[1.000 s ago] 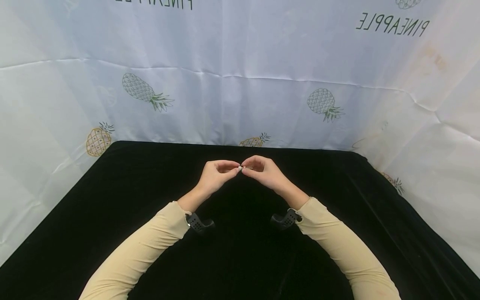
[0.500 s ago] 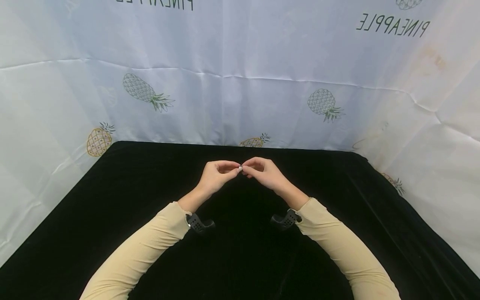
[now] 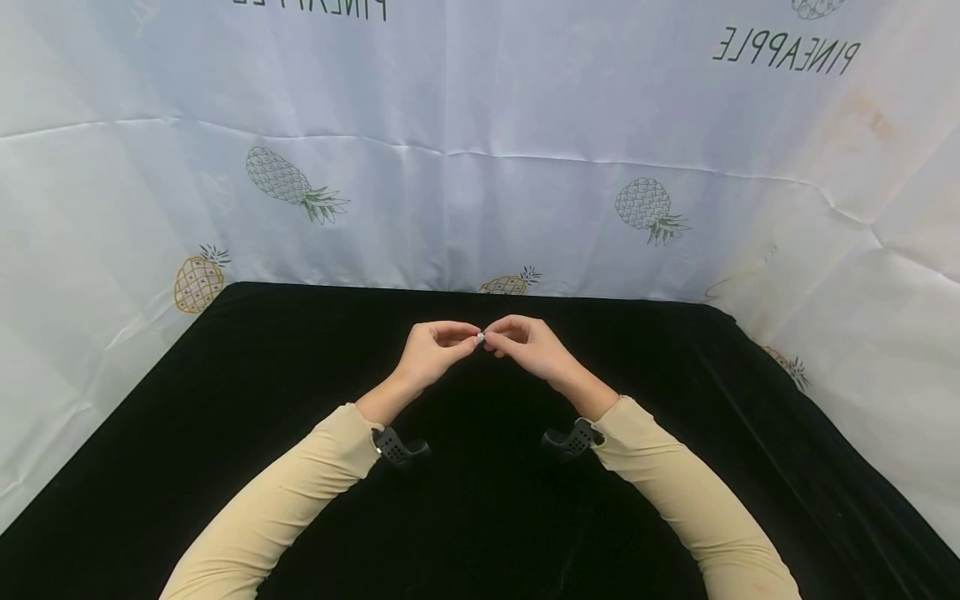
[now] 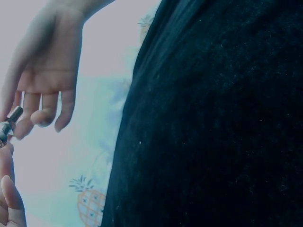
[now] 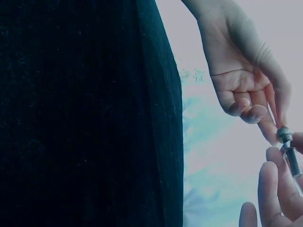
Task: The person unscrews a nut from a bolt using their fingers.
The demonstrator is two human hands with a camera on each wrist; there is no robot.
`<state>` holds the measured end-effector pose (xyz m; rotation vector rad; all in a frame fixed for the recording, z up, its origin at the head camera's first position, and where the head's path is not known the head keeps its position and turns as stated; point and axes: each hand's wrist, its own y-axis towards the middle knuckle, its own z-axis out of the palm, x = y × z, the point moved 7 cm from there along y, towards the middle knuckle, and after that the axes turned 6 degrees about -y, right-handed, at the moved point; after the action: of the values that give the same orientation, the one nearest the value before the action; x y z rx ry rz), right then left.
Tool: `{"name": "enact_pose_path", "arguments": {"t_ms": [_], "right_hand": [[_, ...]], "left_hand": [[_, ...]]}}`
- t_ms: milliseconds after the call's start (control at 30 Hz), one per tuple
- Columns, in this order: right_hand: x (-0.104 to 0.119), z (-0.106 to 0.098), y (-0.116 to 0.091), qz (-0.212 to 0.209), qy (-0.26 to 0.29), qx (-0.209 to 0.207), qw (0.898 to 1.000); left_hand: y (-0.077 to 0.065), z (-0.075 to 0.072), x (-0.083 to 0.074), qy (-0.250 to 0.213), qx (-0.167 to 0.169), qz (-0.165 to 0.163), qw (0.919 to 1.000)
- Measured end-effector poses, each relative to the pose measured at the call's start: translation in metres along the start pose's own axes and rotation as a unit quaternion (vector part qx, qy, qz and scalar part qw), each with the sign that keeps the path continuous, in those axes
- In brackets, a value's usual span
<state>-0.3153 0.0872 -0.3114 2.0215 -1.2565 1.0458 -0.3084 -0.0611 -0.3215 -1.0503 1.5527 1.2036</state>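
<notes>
A person holds a small metal piece [image 5: 292, 160], domed at one end and threaded at the other, a little below centre in the head view, at six o'clock. It lies at three o'clock from the left hand [image 3: 431, 350] and at nine o'clock from the right hand [image 3: 536, 345]; neither is nearer, as both touch it. Left fingers pinch the domed end, right fingers the threaded end, each grip narrow. From above, fingertips hide the long axis; in the right wrist view it runs from eleven to five o'clock. Beneath is a black-covered counter [image 3: 480, 508]. Behind hangs a pale curtain [image 3: 480, 217] with the word PINEAPPLE [image 3: 787, 50] mirrored at two o'clock, and again, cut off, at eleven. No writing is readable on the metal.
</notes>
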Motion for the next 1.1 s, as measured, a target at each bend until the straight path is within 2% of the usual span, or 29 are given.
{"name": "enact_pose_path", "arguments": {"t_ms": [133,233,400,667,933,1100], "right_hand": [[0.0052,-0.0021,-0.0016,-0.033,-0.001,-0.005,0.999],[0.0051,-0.0011,-0.0018,-0.028,0.007,0.001,1.0],[0.0013,0.001,-0.0009,0.005,0.01,0.007,1.0],[0.0061,-0.0017,-0.0022,-0.041,0.008,-0.003,0.999],[-0.0016,0.0005,0.0011,0.009,0.007,0.006,1.0],[0.0032,-0.0016,0.0005,-0.025,0.004,-0.001,1.0]], "left_hand": [[-0.0001,-0.0005,0.0012,0.005,-0.002,-0.001,1.0],[0.0001,-0.0005,0.0021,0.004,-0.002,-0.001,1.0],[0.0,-0.0003,0.001,0.004,-0.002,0.0,1.0],[-0.0001,-0.0005,0.001,0.003,-0.006,0.0,1.0],[0.001,-0.0002,0.0014,-0.002,-0.004,-0.001,1.0],[0.001,-0.0005,0.0015,-0.002,-0.006,-0.001,1.0]]}}
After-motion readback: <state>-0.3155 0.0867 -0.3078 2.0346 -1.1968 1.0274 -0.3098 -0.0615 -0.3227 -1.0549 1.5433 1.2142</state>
